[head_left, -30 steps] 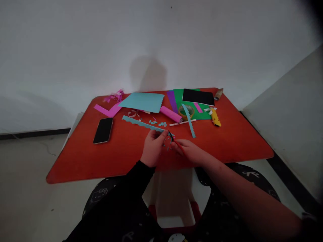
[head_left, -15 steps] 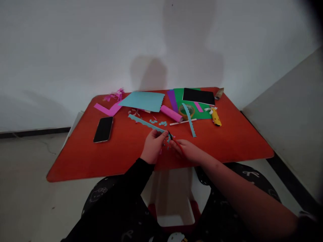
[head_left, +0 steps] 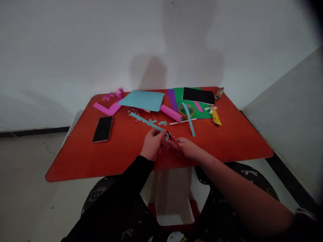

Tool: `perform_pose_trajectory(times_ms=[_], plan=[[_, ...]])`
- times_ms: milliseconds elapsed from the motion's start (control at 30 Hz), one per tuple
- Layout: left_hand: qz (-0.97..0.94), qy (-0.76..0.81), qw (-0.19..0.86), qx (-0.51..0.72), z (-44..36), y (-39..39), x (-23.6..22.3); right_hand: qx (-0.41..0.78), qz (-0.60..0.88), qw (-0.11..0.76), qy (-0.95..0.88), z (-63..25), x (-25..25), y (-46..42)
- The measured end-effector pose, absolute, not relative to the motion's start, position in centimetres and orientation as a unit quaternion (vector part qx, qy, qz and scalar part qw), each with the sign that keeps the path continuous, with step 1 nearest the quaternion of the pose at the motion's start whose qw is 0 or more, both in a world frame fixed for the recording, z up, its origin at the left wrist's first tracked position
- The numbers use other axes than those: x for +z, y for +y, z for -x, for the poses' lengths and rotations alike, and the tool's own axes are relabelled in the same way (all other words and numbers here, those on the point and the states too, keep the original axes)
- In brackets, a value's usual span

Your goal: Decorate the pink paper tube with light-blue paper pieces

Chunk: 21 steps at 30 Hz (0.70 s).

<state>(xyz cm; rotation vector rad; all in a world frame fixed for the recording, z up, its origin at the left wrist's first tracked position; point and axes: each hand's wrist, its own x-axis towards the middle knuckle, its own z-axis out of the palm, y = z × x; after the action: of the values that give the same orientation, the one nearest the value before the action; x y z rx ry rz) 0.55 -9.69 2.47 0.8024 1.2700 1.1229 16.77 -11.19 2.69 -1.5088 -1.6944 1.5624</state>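
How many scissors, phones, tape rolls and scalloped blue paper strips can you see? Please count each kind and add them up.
Scissors: 1
Phone: 1
Tape roll: 1
Scalloped blue paper strips: 2
Total: 5

One head-worn camera supplies the view. It is positioned above the wearer's thighs [head_left: 217,211], facing forward and down across the surface [head_left: 121,151]. Framing is wide: all four corners of the surface are included, with the wall [head_left: 101,50] beyond it and the floor [head_left: 30,188] at either side. The left fingers [head_left: 160,134] and right fingers [head_left: 174,144] appear at middle range, slightly below the frame centre.
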Motion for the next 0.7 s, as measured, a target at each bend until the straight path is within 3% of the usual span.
perform_pose_trajectory(times_ms=[300, 700], plan=[[-0.350, 0.532, 0.610, 0.472, -0.5, -9.7, 2.3, 0.584, 0.535, 0.184, -0.583, -17.1, 3.0, -11.0], [-0.494, 0.512, 0.614, 0.343, 0.4, -10.1, 3.3, 0.530, 0.555, 0.357, -0.532, -17.8, 3.3, -9.8]])
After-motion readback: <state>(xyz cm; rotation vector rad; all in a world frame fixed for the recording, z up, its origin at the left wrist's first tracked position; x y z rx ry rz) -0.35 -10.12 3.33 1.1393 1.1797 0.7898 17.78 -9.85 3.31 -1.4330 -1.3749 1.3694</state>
